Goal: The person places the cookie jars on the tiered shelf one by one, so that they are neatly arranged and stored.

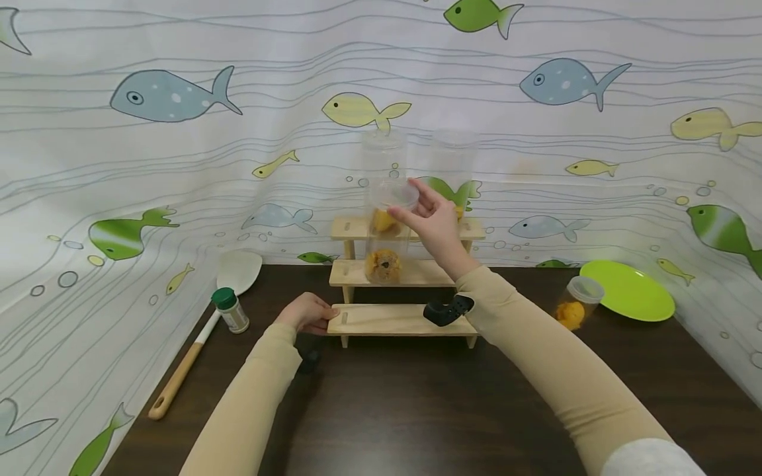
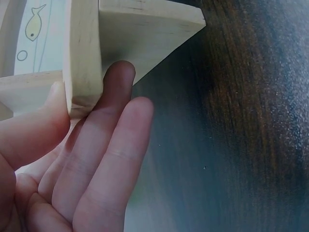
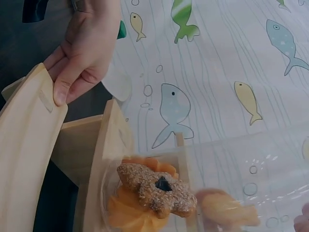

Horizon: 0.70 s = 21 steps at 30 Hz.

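A three-step wooden stand (image 1: 393, 320) stands against the patterned backdrop. My left hand (image 1: 306, 312) grips the left end of its lowest step; in the left wrist view the thumb (image 2: 38, 125) lies on one side of the board and the fingers are on the other. With my right hand (image 1: 439, 225) I hold a clear plastic jar (image 1: 385, 239) near its top, thumb in front. The jar is upright over the middle step, its bottom overlapping that step. Orange and brown cookies (image 3: 157, 191) show inside it. Most of my right hand is hidden in the right wrist view.
Two taller-standing clear jars (image 1: 381, 153) are on the top step behind. Another jar (image 1: 579, 303) with orange cookies stands right, beside a lime-green plate (image 1: 631, 292). At left are a green-capped shaker bottle (image 1: 231, 311) and a white-headed spatula (image 1: 186, 370) with a wooden handle.
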{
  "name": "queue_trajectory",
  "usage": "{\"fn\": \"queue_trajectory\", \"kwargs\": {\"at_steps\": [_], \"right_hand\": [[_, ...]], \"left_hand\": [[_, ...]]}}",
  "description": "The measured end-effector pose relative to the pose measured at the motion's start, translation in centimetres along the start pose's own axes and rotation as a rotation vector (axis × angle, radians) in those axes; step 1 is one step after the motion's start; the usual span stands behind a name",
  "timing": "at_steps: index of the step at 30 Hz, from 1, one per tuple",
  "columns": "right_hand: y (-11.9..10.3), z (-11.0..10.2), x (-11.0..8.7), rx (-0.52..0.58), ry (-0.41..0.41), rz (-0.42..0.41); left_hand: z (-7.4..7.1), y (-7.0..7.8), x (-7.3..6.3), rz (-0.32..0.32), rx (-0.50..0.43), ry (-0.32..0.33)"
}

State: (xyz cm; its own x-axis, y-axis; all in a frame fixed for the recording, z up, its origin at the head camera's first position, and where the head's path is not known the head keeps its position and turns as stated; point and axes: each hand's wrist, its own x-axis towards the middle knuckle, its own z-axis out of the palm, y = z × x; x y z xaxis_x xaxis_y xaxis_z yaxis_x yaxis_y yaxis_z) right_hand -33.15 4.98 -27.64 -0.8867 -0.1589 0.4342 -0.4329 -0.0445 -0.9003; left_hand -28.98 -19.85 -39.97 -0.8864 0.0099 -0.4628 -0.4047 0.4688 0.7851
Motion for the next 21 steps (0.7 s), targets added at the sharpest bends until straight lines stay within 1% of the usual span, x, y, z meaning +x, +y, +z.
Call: {"fn": "queue_trajectory", "kwargs": {"at_steps": [4, 7, 14, 21], "right_hand": [[0.4, 0.2, 0.2, 0.009, 0.016, 0.003], [0.5, 0.2, 0.4, -0.025, 0.023, 0.013], [0.7, 0.9, 0.8, -0.149, 0.009, -0.011], [0.3, 1.4, 0.8, -0.284, 0.003, -0.021]], "left_hand": [[0.1, 0.2, 0.0, -0.003, 0.007, 0.002], [0.0, 0.1, 0.2, -0.009, 0.000, 0.000], [0.0, 0.1, 0.3, -0.012, -0.003, -0.003], [0.1, 0.0, 0.4, -0.014, 0.000, 0.003]]}}
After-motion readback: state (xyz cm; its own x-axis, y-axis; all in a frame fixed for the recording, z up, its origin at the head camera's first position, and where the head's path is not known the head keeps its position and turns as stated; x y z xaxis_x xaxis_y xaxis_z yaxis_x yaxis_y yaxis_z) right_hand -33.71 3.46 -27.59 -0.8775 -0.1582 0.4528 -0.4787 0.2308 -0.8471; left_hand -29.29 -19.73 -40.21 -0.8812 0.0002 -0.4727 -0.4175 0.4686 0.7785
